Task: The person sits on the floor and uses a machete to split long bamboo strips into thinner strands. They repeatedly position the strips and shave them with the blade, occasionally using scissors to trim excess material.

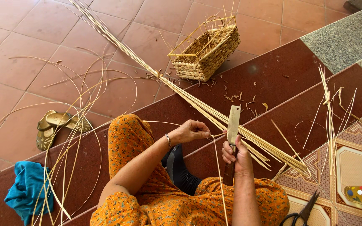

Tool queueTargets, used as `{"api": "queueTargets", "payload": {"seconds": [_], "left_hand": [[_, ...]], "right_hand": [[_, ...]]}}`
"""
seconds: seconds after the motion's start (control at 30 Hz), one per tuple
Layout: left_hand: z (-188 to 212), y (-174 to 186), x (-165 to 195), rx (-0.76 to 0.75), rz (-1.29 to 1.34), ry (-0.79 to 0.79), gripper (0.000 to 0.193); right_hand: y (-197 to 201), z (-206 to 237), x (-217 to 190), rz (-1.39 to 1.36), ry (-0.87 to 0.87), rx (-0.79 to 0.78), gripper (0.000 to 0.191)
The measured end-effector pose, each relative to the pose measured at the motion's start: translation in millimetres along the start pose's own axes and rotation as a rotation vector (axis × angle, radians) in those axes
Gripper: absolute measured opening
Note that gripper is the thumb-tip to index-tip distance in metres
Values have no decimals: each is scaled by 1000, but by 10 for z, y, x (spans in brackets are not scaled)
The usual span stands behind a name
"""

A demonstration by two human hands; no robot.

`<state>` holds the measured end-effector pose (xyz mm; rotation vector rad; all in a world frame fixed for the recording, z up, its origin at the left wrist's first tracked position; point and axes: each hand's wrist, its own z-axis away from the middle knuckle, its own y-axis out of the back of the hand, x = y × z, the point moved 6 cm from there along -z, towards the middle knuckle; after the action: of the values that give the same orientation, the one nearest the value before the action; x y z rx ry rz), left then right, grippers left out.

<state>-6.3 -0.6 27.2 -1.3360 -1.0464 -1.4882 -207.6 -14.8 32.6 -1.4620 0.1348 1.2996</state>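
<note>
Closest to the camera, the person's lap in orange patterned cloth fills the bottom edge, with black scissors (301, 214) lying on the patterned tile floor to the right. Just above the lap, the right hand (236, 155) is wrapped tight around the dark handle of a broad cleaver (232, 129), whose pale blade stands upright. The left hand (191, 130), a thin bracelet at its wrist, is curled closed and pinches a thin cane strip (218, 167) that hangs down between the knees; the top of this strip lies just beside the blade's edge. A long bundle of cane strips (181, 90) runs on a slant behind both hands, from the right step up to the far left corner of the terracotta floor.

At the left, a blue cloth (27, 186) lies on the dark red step, and loose curved strips (78, 121) arc over it and over a pair of yellowish sandals (55, 125) set on the floor tiles. At the right, another sheaf of upright strips (331, 121) leans across the steps, near a small colourful plastic thing (359, 195) on the tile.

Farther off, small cane offcuts (241, 99) are scattered on the step. Beyond them a half-woven rectangular basket (205, 49) rests tilted at the step's edge, bare stakes sticking up from its rim
</note>
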Motion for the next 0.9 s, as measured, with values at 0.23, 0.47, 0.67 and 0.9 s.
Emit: {"api": "queueTargets", "payload": {"seconds": [0.23, 0.47, 0.67, 0.9], "left_hand": [[-24, -15, -91, 29, -124, 94, 33], [-14, -38, -125, -21, -104, 111, 34], [26, 36, -153, 13, -82, 144, 35], [78, 85, -177, 33, -69, 207, 30]], "right_hand": [[371, -45, 136, -34, -20, 73, 63], [648, -42, 232, -69, -57, 99, 59], [666, -83, 191, -139, -98, 119, 59], [654, -88, 180, -112, -80, 211, 54]]}}
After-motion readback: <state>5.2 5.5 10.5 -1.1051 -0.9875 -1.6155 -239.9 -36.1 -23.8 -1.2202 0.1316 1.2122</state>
